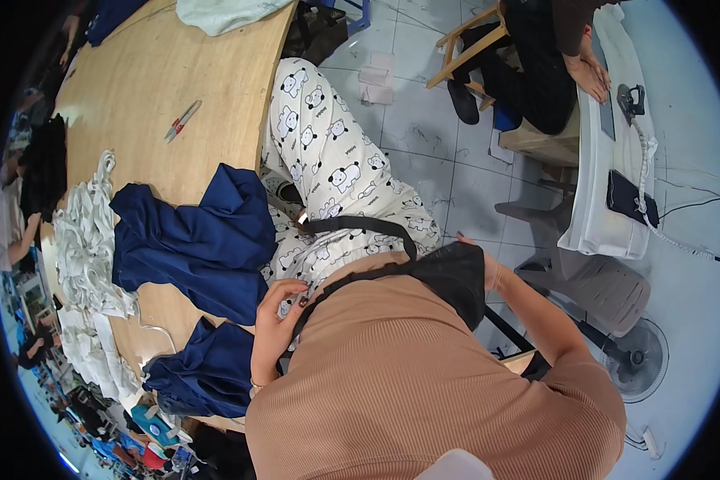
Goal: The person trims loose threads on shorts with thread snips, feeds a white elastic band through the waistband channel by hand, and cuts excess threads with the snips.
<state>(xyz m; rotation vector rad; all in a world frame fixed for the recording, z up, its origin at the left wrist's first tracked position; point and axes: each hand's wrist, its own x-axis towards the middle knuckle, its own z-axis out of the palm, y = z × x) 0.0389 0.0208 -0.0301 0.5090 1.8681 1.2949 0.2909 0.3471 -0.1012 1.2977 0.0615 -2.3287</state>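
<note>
My left hand [274,324] is at the left side of my waist, by the black strap [344,280] of a waist bag. Its fingers are curved, with the thumb apart from the forefinger. At my right hip, my right hand [490,270] is at the edge of the black waist bag [456,280]. A fingertip shows past the bag, which hides most of that hand. Dark blue fabric pieces [200,240] lie crumpled on the wooden table [136,104] to my left. Beside them is a heap of white fabric strips [92,240].
Thread snips [183,121] lie on the table. Across the tiled floor [416,120], another person's hand [590,76] rests at a white ironing board [616,216] with an iron [630,102]. A grey plastic chair [600,288] and a fan [636,360] stand to my right.
</note>
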